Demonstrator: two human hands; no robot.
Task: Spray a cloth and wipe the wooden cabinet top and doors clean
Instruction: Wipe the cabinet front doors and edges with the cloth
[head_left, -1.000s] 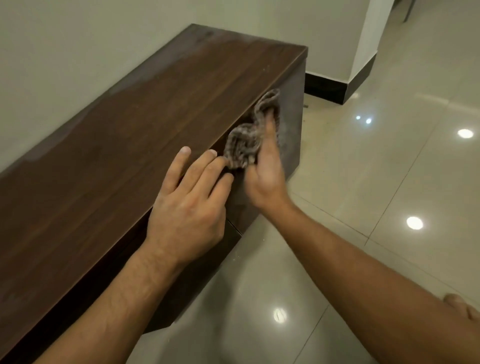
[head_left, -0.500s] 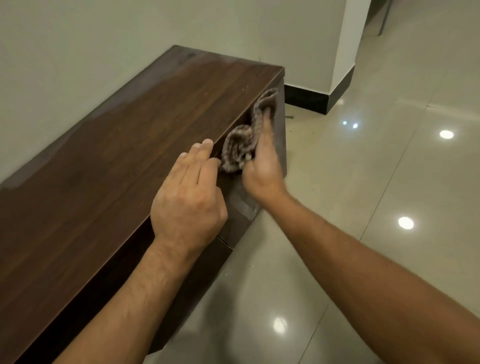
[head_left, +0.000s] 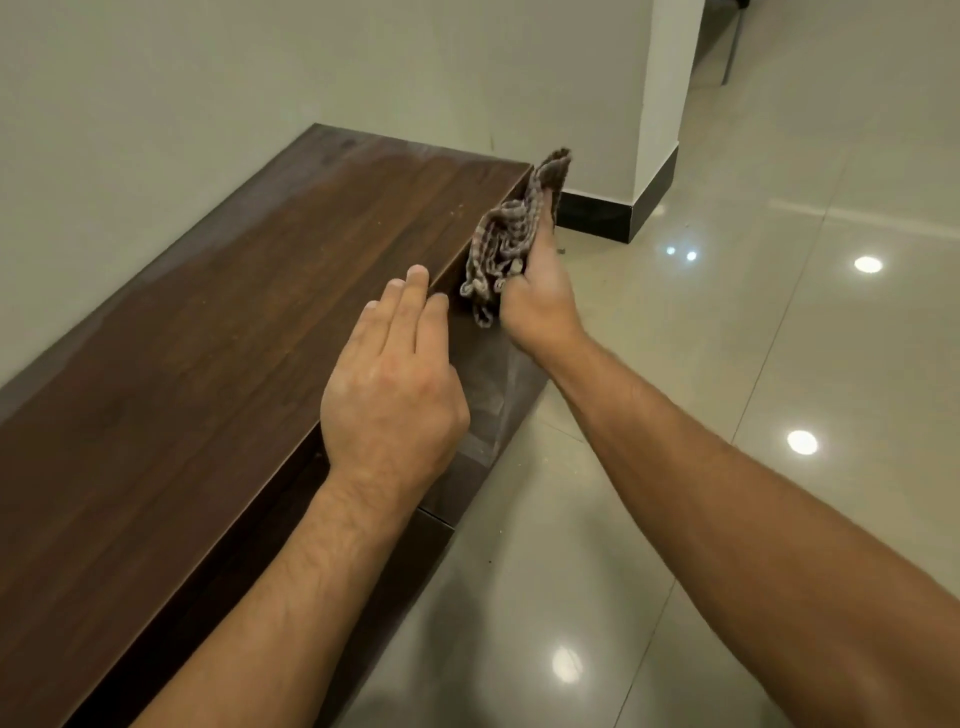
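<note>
A long, low, dark wooden cabinet (head_left: 218, 364) runs along the wall, its top dusty near the wall side. My left hand (head_left: 395, 384) lies flat on the top at the front edge, fingers straight. Just right of it, my right hand (head_left: 540, 301) presses a crumpled grey-brown checked cloth (head_left: 511, 234) against the upper part of the cabinet's front door (head_left: 483, 374), near the far end. The cloth's top pokes above the cabinet edge. No spray bottle is in view.
Glossy beige floor tiles (head_left: 727, 364) with light reflections spread to the right. A white wall pillar with a black skirting (head_left: 623, 218) stands just past the cabinet's far end. A pale wall backs the cabinet.
My right hand has slid the cloth along the door front toward the far end and up over the edge. My left hand has drawn its fingers together at the front edge.
</note>
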